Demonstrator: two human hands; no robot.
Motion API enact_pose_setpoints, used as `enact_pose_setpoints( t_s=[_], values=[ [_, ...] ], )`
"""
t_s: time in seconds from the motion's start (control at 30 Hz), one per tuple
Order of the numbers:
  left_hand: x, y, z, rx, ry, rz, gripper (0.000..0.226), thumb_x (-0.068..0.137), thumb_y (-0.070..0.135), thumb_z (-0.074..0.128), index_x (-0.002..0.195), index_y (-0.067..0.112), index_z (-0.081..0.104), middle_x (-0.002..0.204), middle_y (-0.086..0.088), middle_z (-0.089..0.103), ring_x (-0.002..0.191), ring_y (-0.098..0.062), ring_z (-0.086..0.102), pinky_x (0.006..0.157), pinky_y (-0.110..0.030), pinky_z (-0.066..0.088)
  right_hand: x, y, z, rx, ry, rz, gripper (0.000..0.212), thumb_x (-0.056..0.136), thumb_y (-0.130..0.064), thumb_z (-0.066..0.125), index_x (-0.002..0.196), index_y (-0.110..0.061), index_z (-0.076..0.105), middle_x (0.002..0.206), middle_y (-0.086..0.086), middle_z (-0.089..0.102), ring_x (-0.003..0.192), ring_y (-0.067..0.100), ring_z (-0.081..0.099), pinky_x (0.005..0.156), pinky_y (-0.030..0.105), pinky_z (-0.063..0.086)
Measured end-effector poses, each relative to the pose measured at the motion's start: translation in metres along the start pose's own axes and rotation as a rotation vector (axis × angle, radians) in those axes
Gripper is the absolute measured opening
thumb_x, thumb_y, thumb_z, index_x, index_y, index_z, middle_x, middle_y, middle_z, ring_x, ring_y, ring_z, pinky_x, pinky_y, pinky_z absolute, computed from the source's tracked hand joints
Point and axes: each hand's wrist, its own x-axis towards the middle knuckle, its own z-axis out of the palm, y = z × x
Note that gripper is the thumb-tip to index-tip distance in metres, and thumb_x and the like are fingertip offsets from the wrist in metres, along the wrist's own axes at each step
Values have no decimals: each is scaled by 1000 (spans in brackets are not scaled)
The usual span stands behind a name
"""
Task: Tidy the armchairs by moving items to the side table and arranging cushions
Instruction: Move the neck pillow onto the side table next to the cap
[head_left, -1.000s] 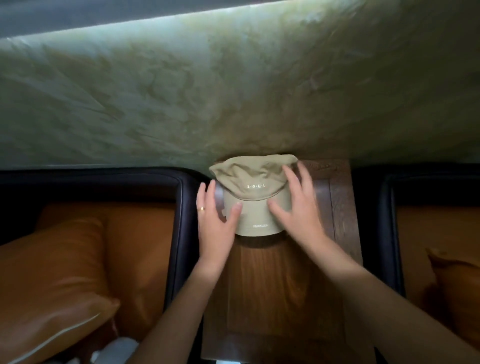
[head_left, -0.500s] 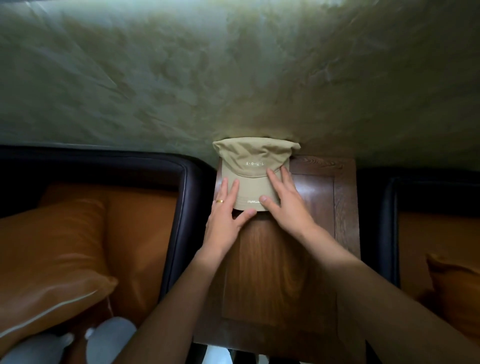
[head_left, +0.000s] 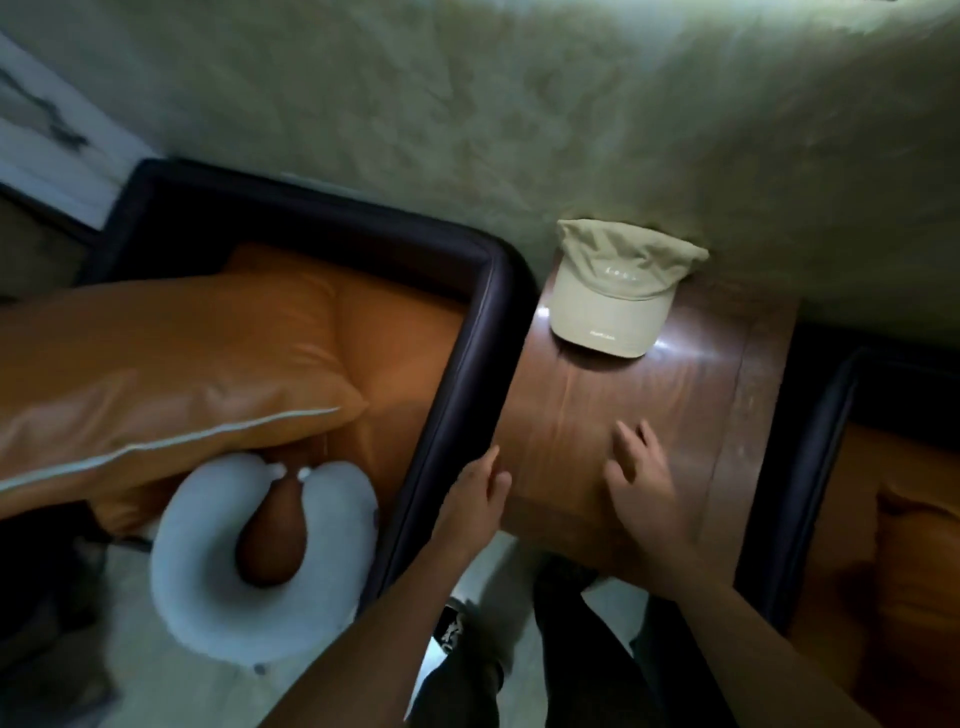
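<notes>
A beige cap lies on the wooden side table, at its far end against the wall. My left hand hovers at the table's left edge beside the armchair's dark arm, fingers apart and holding nothing. My right hand is over the middle of the table, fingers spread, also holding nothing. In the left armchair an orange cushion leans across the seat, and a white U-shaped neck pillow lies at the seat's front.
A second dark armchair with an orange cushion stands right of the table. A green textured wall runs behind everything. My legs and pale floor show below the table.
Both hands let go of the cap and drew back toward me. The cap stays at the table's far end. The view swung left and down, showing the neck pillow.
</notes>
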Motion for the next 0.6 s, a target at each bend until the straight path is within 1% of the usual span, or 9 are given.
enact_pose_setpoints(
  t_s=[0.1, 0.2, 0.27, 0.33, 0.43, 0.47, 0.5, 0.53, 0.6],
  values=[
    [-59, -48, -10, -6, -32, -68, 52, 105, 36, 47, 153, 19, 39, 152, -8, 49, 139, -23, 46, 110, -29, 36, -46, 13, 37, -129, -66, -39, 60, 98, -15, 59, 154, -22, 39, 167, 9, 18, 154, 28, 14, 122, 45, 24],
    [-108, -87, -28, -44, 1, -136, 51, 105, 35, 47, 153, 21, 39, 150, -9, 51, 137, -24, 48, 112, -32, 37, -79, 6, 75, -104, -125, 14, 59, 96, -10, 60, 151, -17, 42, 163, 13, 26, 151, 30, 23, 121, 44, 25],
    [-138, -112, -44, -98, 38, -188, 51, 104, 36, 47, 153, 23, 39, 150, -6, 51, 137, -23, 48, 113, -34, 37, -99, -7, 101, -116, -170, -17, 60, 95, -7, 61, 151, -12, 41, 158, 16, 37, 147, 31, 32, 120, 45, 27],
    [-163, -137, -62, -149, 72, -211, 51, 104, 36, 48, 152, 23, 40, 148, -6, 53, 134, -23, 51, 112, -33, 39, -121, -29, 125, -151, -222, -52, 58, 96, -7, 61, 150, -9, 41, 152, 14, 45, 141, 29, 41, 116, 41, 32],
    [-197, -174, -92, -213, 116, -182, 45, 104, 30, 49, 148, 20, 46, 144, -4, 56, 130, -21, 54, 104, -24, 38, -155, -63, 165, -147, -309, -68, 53, 99, -8, 58, 149, -13, 44, 140, 4, 53, 128, 21, 49, 107, 33, 36],
    [-207, -188, -103, -232, 124, -172, 43, 104, 27, 49, 146, 20, 48, 142, -3, 57, 129, -20, 54, 101, -21, 37, -166, -72, 181, -143, -326, -64, 53, 99, -9, 57, 150, -17, 43, 140, 3, 53, 129, 23, 49, 110, 34, 37],
    [-216, -201, -115, -246, 128, -165, 42, 104, 26, 49, 146, 20, 48, 141, -1, 57, 129, -19, 54, 101, -20, 36, -176, -81, 197, -148, -328, -52, 54, 99, -10, 57, 150, -21, 42, 143, 5, 52, 132, 27, 50, 112, 38, 38],
    [-224, -216, -126, -257, 133, -158, 42, 105, 27, 49, 146, 20, 48, 141, 0, 56, 130, -18, 53, 103, -21, 36, -186, -88, 214, -151, -332, -51, 54, 99, -12, 57, 149, -25, 42, 145, 7, 51, 134, 30, 49, 113, 41, 38],
    [-237, -248, -148, -259, 137, -130, 45, 104, 29, 49, 148, 19, 45, 145, -2, 54, 133, -18, 50, 111, -28, 37, -209, -107, 246, -172, -334, -39, 53, 101, -15, 54, 151, -22, 40, 148, 8, 50, 136, 29, 49, 110, 36, 39]
  ],
)
